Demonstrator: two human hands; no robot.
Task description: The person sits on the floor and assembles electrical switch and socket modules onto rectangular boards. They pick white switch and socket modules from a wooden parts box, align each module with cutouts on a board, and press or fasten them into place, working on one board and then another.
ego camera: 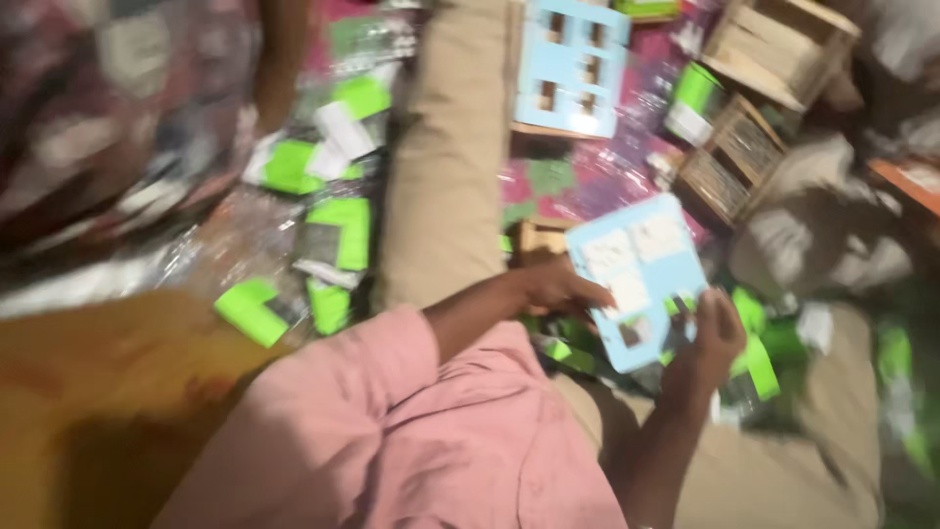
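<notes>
Both of my hands hold a light-blue card sheet (641, 274) with several square cells, some filled with white pieces, some cut out. My left hand (558, 286) grips its left edge, fingers over the face. My right hand (713, 333) holds its lower right corner. The picture is blurred by motion. My pink sleeves fill the lower middle.
A second blue card sheet (573, 64) with square holes lies further off. Small wooden crates (739, 157) stand at the upper right. Bright green packets in clear wrappers (333, 230) are scattered left and right. A tan trouser leg (446, 157) stretches up the middle.
</notes>
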